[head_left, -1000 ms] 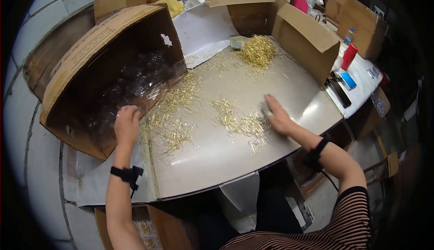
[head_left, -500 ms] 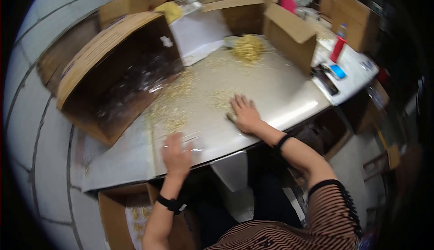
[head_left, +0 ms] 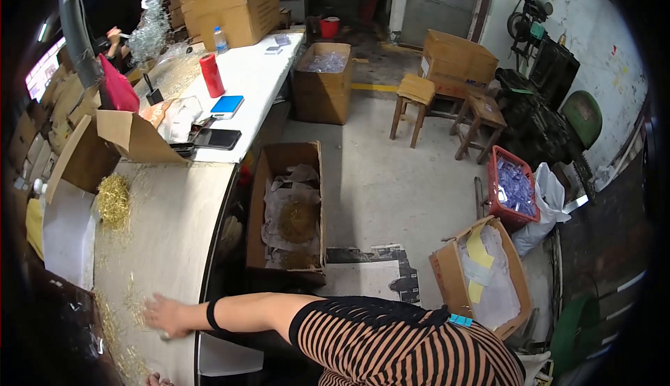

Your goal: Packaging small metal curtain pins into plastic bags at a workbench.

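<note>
My right hand (head_left: 167, 316) lies on the pale worktable (head_left: 164, 246), fingers stretched out and somewhat blurred. Thin gold-coloured pieces (head_left: 130, 303) lie scattered beside its fingertips. Only a few fingers of my left hand (head_left: 159, 380) show at the lower edge, near more loose gold pieces (head_left: 131, 364); whether it holds anything is hidden. Farther up the table sits a heap of the same gold pieces (head_left: 114, 203), beside a cardboard flap and a white sheet (head_left: 68, 236).
Beyond a cardboard flap (head_left: 138, 137), a white tabletop (head_left: 262, 82) bears a red bottle (head_left: 211, 75), a blue box (head_left: 227, 106) and a black phone (head_left: 218, 139). Right of the table stand an open carton (head_left: 320, 211), wooden stools (head_left: 416, 88) and a red basket (head_left: 494, 176) of clear purplish pieces.
The view has swung right, bringing the floor, stools and cartons into sight. My left hand has slid mostly out at the lower edge. My right hand is still on the table.
</note>
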Tool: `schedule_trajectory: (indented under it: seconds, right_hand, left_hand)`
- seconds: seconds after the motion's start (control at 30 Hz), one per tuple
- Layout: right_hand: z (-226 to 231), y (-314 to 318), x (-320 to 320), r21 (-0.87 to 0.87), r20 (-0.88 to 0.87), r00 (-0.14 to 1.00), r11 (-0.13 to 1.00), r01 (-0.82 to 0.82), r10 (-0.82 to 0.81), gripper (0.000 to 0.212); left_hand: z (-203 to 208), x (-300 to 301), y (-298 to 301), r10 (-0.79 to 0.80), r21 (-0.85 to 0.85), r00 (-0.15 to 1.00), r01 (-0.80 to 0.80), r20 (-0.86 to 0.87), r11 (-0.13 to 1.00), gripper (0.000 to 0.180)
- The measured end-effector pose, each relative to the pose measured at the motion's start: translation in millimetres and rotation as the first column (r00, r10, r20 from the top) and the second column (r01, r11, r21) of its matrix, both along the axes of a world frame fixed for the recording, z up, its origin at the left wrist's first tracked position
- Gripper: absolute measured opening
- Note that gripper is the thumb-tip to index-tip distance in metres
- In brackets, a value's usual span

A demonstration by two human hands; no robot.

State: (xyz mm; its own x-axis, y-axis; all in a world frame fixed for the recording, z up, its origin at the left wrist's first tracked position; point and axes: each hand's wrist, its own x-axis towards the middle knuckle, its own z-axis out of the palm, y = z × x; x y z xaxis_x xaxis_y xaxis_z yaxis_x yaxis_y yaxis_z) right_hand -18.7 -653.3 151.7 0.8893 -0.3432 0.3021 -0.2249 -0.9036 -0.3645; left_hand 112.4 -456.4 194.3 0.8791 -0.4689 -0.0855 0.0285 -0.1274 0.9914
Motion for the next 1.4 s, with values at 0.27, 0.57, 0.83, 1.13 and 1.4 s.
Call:
schedule_trajectory:
  seconds: [0.27,0.57,0.83,1.13,1.4]
  right_hand:
    - [-21,-19,20,0.119,0.0,0.988,0.981,0.155,-0.156,0.072]
    - [12,-8,28,-0.088,-0.114,0.958,0.963,0.255,-0.264,0.067]
    - [37,-18,-24,0.507,0.051,0.992,0.859,0.073,-0.114,0.053]
    - [24,88,-38,-0.015,-0.129,0.992,1.0,-0.018,0.015,0.048]
    - [53,104,-122,0.193,0.12,0.988,0.974,-0.116,0.094,0.041]
  left_hand:
    - [-19,-99,84,-0.174,-0.424,0.877,-0.037,-0.447,0.905,0.041]
    - [-114,-146,147,-0.254,-0.363,0.704,-0.005,-0.663,0.932,0.037]
    - [-146,-174,115,-0.314,-0.319,0.611,0.105,-0.727,0.942,0.041]
    - [-141,-178,61,-0.426,-0.359,0.477,0.23,-0.769,0.905,0.052]
    - [-136,-178,63,-0.451,-0.419,0.458,0.176,-0.766,0.891,0.057]
